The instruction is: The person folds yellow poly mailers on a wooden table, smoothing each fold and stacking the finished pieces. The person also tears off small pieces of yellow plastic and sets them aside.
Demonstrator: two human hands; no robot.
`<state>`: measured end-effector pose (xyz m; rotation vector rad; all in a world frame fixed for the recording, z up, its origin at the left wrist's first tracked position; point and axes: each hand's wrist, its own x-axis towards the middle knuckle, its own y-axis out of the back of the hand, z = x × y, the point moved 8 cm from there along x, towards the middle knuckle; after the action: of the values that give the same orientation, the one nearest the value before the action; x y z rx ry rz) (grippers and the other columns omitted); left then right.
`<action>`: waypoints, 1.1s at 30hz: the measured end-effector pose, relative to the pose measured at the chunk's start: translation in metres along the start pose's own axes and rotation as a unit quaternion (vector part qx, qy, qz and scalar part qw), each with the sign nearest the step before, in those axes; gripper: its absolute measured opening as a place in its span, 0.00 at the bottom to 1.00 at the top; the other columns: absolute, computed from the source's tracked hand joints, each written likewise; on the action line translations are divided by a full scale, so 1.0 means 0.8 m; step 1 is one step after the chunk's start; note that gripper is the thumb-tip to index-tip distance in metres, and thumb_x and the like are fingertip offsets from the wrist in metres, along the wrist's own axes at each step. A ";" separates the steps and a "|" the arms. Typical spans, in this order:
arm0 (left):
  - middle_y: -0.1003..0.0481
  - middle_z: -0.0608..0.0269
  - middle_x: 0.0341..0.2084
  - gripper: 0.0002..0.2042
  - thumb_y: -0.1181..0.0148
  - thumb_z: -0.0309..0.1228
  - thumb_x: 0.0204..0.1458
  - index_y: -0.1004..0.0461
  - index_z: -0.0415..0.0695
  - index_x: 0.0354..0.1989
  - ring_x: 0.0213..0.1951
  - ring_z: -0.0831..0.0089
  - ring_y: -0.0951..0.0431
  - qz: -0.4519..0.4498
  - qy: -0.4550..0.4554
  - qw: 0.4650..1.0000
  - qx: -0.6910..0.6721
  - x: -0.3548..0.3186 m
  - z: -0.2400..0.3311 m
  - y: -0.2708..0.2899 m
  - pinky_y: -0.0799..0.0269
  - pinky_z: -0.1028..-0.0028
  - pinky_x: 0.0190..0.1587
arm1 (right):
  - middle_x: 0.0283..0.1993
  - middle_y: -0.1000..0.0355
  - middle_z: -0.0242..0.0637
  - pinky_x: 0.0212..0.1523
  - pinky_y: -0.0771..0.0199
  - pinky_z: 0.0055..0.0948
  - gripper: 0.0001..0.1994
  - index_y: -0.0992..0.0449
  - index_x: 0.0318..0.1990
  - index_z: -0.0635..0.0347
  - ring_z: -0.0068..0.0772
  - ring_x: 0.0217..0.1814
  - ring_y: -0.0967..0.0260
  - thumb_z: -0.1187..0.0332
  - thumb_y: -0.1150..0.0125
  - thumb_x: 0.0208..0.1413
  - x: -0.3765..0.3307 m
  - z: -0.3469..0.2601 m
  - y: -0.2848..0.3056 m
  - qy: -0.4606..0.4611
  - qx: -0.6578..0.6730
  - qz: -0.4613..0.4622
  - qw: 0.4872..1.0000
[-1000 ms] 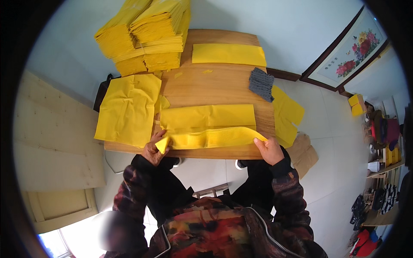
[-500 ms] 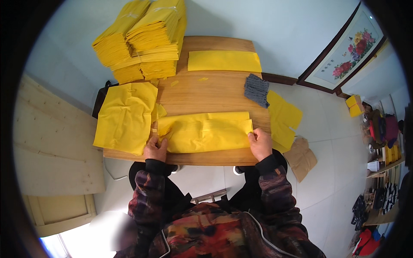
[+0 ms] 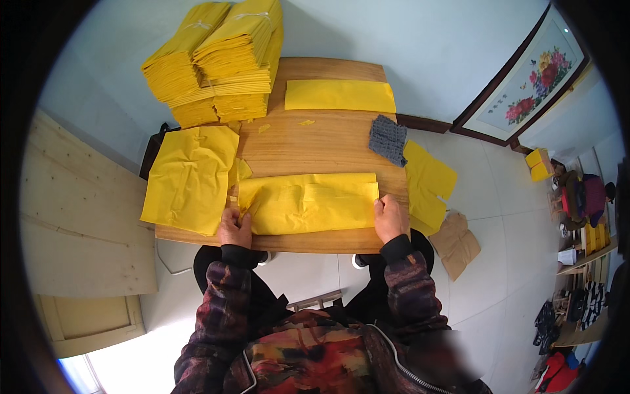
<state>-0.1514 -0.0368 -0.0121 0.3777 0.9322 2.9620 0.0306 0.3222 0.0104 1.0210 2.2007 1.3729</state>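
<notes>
A long folded yellow paper sheet (image 3: 321, 200) lies lengthwise near the front edge of the wooden table, its surface creased and its left end torn or crumpled. My left hand (image 3: 235, 228) is closed at its lower left corner, thumb along the edge. At the right end, my right hand (image 3: 392, 218) pinches the lower corner between thumb and curled fingers. Left of it lies a wrinkled, wider yellow sheet (image 3: 189, 180), close to my left hand. A small yellow scrap (image 3: 244, 169) sits between the two sheets.
Tied stacks of yellow paper (image 3: 230, 62) rise at the back left. Another folded yellow strip (image 3: 340, 96) lies along the far side, with a grey knitted cloth (image 3: 388, 140) by the table's right edge. Beyond that edge are a yellow sheet (image 3: 428, 187) and brown paper (image 3: 455, 244).
Both hands stay at the ends of the folded sheet, which barely differs. The whole view has shifted slightly, with the table a little further left.
</notes>
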 end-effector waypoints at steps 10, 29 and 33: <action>0.31 0.63 0.16 0.13 0.38 0.23 0.48 0.34 0.42 0.40 0.17 0.75 0.36 0.016 -0.035 0.999 -0.032 -0.001 0.005 0.000 0.40 0.72 0.22 | 0.31 0.25 0.51 0.36 0.30 0.51 0.13 0.29 0.34 0.59 0.56 0.36 0.27 0.58 0.46 0.57 0.007 -0.003 -0.003 -0.014 -0.033 -0.011 0.999; 0.24 0.54 0.24 0.15 0.35 0.27 0.47 0.32 0.41 0.41 0.25 0.65 0.24 -0.011 0.044 0.999 -0.007 -0.003 -0.013 -0.007 0.30 0.69 0.30 | 0.65 0.42 0.39 0.67 0.55 0.52 0.25 0.34 0.57 0.62 0.45 0.70 0.51 0.62 0.39 0.54 -0.038 -0.113 -0.040 0.272 -0.031 -0.055 0.960; 0.27 0.58 0.19 0.13 0.36 0.25 0.48 0.32 0.40 0.40 0.20 0.71 0.29 -0.001 0.023 0.998 -0.055 -0.002 -0.014 -0.011 0.33 0.72 0.26 | 0.65 0.42 0.42 0.67 0.54 0.51 0.24 0.35 0.58 0.62 0.48 0.69 0.51 0.65 0.40 0.54 -0.039 -0.109 -0.042 0.271 -0.022 -0.052 0.961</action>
<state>-0.1531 -0.0358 -0.0266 0.3073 0.7680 3.0159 -0.0155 0.2359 0.0194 0.5403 2.5337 1.8061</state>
